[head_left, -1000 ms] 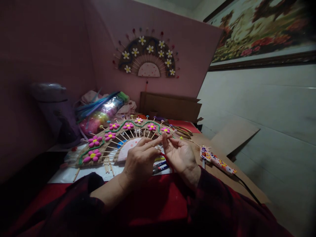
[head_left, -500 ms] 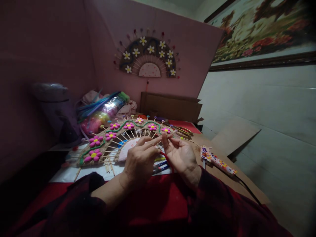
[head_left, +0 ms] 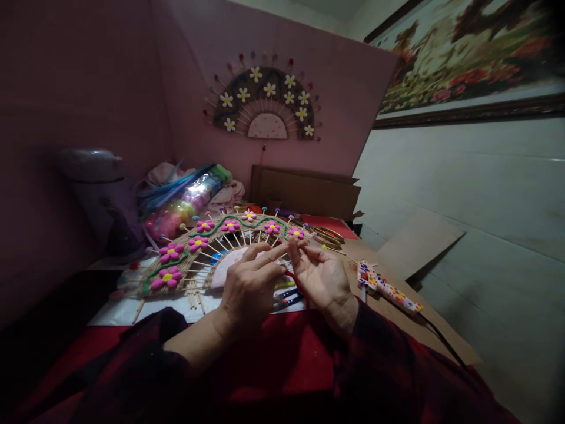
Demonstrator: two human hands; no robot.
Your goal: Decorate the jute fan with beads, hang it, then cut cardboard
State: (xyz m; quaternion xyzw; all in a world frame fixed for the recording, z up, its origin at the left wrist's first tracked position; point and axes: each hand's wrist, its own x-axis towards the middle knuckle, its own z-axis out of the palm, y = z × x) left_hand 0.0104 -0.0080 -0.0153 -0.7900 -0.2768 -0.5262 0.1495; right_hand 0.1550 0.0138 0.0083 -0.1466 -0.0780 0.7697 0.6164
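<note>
Head view: both hands [head_left: 286,280] stay pinched over the fan [head_left: 212,247], unmoved.

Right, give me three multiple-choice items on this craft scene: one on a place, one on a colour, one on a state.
1. Where does the patterned glue gun lie?
A. right of the right hand
B. on the wall
C. behind the cardboard box

2. What colour are the flowers on the fan-shaped craft piece on the table?
A. white
B. pink with yellow centres
C. blue

3. How do the left hand and right hand stand?
A. flat on the table
B. far apart
C. raised, fingertips meeting over a red strand

Answers: 1 A, it lies on the brown tabletop past that hand; 2 B, pink petals and yellow middles show; 3 C, both hands meet above the fan.
</note>
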